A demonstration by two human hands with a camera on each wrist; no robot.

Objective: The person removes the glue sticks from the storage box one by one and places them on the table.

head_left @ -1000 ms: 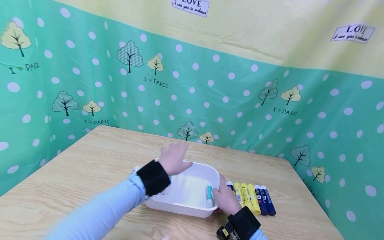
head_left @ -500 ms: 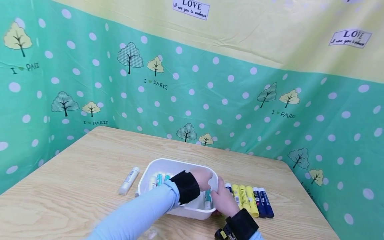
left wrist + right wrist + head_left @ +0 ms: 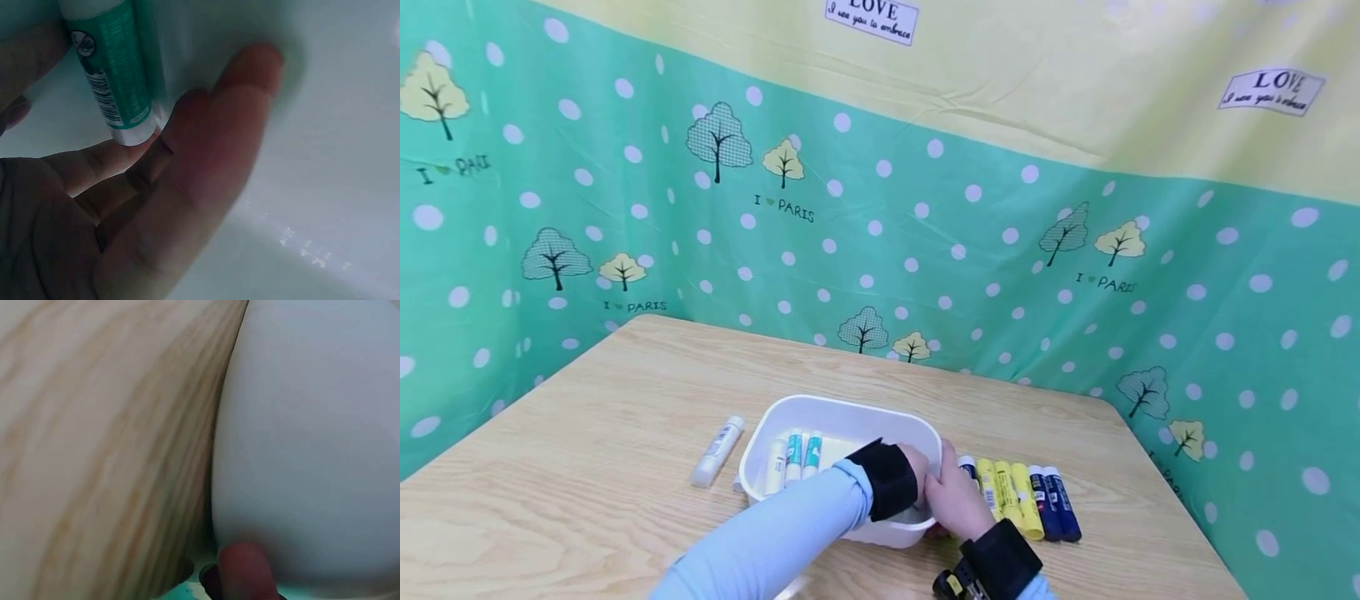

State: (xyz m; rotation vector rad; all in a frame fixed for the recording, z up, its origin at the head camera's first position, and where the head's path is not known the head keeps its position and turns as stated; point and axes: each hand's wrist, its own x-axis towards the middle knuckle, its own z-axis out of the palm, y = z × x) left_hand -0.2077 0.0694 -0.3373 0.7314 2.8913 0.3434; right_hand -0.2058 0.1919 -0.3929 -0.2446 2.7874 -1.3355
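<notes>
A white plastic basin (image 3: 842, 412) stands on the table. My left hand (image 3: 913, 458) reaches down into its right end, partly hidden by the wristband. There, in the left wrist view, the fingers of the left hand (image 3: 169, 194) spread around a green and white glue stick (image 3: 112, 69), the nearest digit extended and apart from it. The right hand (image 3: 958, 500) grips the basin's right rim, thumb on top. In the right wrist view a fingertip (image 3: 247, 572) touches the basin's outer wall (image 3: 300, 437). A white glue stick (image 3: 776, 467) and teal-labelled glue sticks (image 3: 793, 457) lie in the basin's left end.
To the basin's left, one white glue stick (image 3: 718, 452) lies on the wooden table (image 3: 610, 433). Yellow glue sticks (image 3: 1007, 492) and dark blue ones (image 3: 1054, 504) lie in a row on the right. A patterned curtain (image 3: 865, 225) hangs behind the table.
The left hand has moved right, from above the basin's left part down into its right end. The right hand keeps holding the rim. Glue sticks at the left have come into view.
</notes>
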